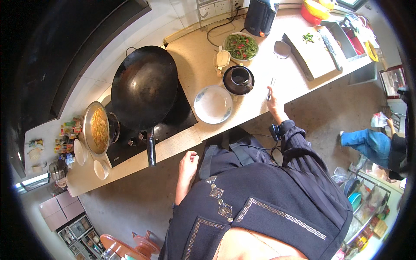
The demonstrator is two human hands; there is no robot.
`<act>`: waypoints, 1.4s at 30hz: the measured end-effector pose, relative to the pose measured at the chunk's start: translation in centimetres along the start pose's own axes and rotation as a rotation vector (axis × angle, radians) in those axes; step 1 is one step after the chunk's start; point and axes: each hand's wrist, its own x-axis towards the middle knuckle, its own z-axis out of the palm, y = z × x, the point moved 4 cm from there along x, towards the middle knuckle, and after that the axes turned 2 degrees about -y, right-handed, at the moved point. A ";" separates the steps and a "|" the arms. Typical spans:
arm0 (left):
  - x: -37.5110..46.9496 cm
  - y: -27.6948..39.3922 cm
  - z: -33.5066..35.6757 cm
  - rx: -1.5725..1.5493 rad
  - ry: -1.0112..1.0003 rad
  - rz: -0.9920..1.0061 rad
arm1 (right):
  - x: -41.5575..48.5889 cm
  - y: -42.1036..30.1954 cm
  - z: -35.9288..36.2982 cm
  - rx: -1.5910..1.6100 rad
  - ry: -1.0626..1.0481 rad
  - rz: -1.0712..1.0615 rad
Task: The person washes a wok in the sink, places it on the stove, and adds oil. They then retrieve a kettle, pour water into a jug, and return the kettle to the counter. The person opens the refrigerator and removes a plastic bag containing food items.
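My right hand point(275, 104) grips the handle end of a metal wok spatula point(282, 50), whose blade lies on the countertop near the cutting board. My left hand point(188, 164) hangs before the counter edge with fingers curled and nothing visible in them. A black wok point(146, 86) sits on the gas stove point(177, 113), its handle point(151, 151) pointing towards me. Between wok and spatula stands a white bowl with a blue pattern point(213, 104). Beside it, a small metal pitcher point(241, 76) rests in a dark bowl point(229, 85).
A plate of green vegetables with red pieces point(241, 46) stands near a black electric kettle point(261, 18). On the cutting board point(313, 58) lie chopped greens and a knife point(332, 52). A metal basin of cooked food point(98, 128) sits at left. Another person point(369, 143) is at right.
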 end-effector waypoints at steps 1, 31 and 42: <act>0.1 0.4 0.6 -0.013 -0.011 -0.037 | -0.1 0.2 -0.2 0.000 -0.008 -0.101; 14.9 18.7 15.5 -0.485 -0.082 0.125 | 2.8 -13.4 -3.9 0.759 -0.746 0.146; 16.4 19.0 15.7 -0.625 -0.095 0.040 | 2.0 -12.7 -2.8 0.872 -0.702 0.165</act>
